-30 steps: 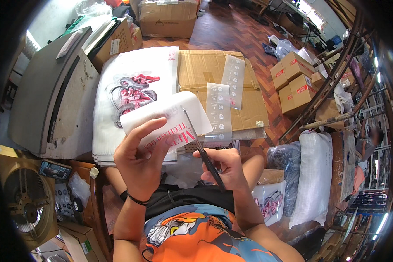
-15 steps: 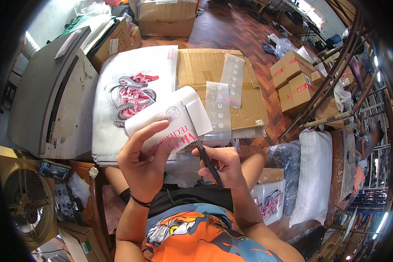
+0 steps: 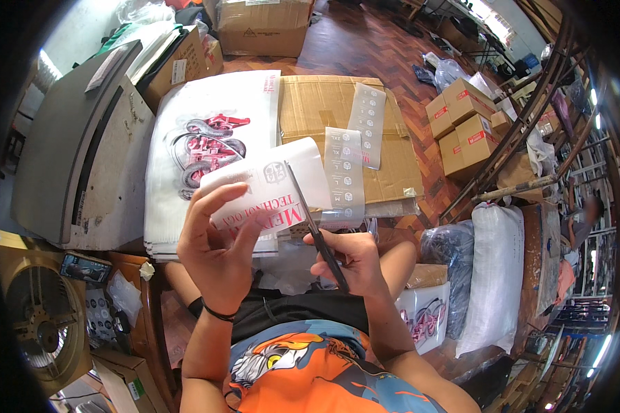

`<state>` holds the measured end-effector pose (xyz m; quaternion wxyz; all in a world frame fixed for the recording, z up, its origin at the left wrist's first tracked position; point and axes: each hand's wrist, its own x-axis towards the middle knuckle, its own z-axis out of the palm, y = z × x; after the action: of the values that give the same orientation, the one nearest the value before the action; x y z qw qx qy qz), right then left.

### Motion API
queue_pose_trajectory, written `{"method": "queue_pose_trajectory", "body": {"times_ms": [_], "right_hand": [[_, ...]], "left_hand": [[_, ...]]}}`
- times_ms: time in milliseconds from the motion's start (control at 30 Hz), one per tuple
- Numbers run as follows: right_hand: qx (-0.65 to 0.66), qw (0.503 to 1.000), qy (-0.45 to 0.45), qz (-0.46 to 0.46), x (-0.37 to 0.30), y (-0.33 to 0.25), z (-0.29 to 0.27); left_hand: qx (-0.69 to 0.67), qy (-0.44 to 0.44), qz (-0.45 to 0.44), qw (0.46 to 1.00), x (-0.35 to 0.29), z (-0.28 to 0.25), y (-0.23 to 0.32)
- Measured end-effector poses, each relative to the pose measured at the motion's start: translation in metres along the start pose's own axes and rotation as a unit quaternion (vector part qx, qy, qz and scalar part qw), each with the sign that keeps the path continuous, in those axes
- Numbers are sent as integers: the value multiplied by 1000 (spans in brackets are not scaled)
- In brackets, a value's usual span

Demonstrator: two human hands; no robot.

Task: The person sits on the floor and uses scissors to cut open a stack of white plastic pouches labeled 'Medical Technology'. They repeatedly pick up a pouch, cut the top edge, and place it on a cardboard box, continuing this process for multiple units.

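A curled white printed sheet (image 3: 308,160), with red lettering and a grey emblem, is pinched between the thumb and fingers of my left hand (image 3: 217,255). My right hand (image 3: 357,261) grips a pair of scissors (image 3: 328,256) by dark handles. Their long narrow blades point up and away, along the sheet's right edge; whether they are parted is too fine to tell. Below and beyond lies a stack of large white sheets (image 3: 169,158) with a red and grey picture. Two translucent strips (image 3: 344,180) with small pale prints overlap to the right of the held sheet.
A flattened cardboard sheet (image 3: 306,103) lies under the strips. A grey-topped cabinet (image 3: 107,165) stands at the left, above a fan (image 3: 41,323) and a phone (image 3: 86,267). Stacked cartons (image 3: 465,141) and a white sack (image 3: 496,275) are at the right.
My left hand has drawn the sheet slightly left, and its emblem and lettering show more fully. The scissors have shifted a little left; my right hand has barely moved.
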<state>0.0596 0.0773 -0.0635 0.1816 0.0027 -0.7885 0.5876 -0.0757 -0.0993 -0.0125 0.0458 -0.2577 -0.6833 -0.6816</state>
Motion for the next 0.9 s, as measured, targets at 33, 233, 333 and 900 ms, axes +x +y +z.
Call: {"method": "queue_pose_trajectory", "body": {"times_ms": [33, 233, 333, 900], "right_hand": [[14, 1000, -5, 6, 0, -2, -1], [72, 989, -126, 30, 0, -7, -30], [82, 977, -196, 29, 3, -7, -50], [104, 964, -245, 13, 5, -5, -60]], "left_hand": [[10, -7, -2, 1000, 2, -3, 0], [-53, -178, -55, 981, 32, -26, 3], [-85, -285, -97, 950, 37, -34, 2], [-26, -336, -69, 939, 37, -31, 12]]}}
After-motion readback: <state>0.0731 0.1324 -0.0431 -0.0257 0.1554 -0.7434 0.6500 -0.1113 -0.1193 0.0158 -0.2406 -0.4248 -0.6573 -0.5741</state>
